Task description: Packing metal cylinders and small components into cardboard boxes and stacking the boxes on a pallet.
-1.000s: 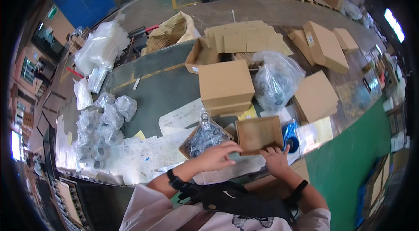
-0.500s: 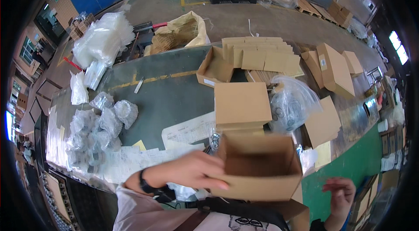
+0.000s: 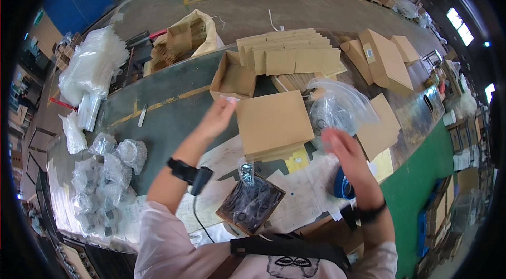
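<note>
My left hand (image 3: 216, 116) reaches out with its fingers stretched, right beside an open carton (image 3: 224, 86); I cannot tell whether it touches the rim. Blurred by motion, my right hand (image 3: 345, 150) holds nothing I can see and is closest to a clear plastic bag (image 3: 337, 110) with dark coiled things inside. Between my arms lies a stack of flat cardboard sheets (image 3: 274, 123). Closer to me, an open carton (image 3: 250, 202) contains dark items in plastic. A small clear packet (image 3: 246, 173) with shiny contents sits against its far edge.
Several bubble-wrapped items (image 3: 108, 173) cluster at the left. Folded cardboard pieces (image 3: 290, 55) and closed cartons (image 3: 387, 63) stand at the back. Beyond the table's edge, a sack (image 3: 208, 34) holds cardboard. A blue tape roll (image 3: 342, 186) lies by my right forearm.
The empty carton in my left hand is gone from it, and a carton shape now shows in the sack. My left arm has stretched forward; my right hand has moved in over the table.
</note>
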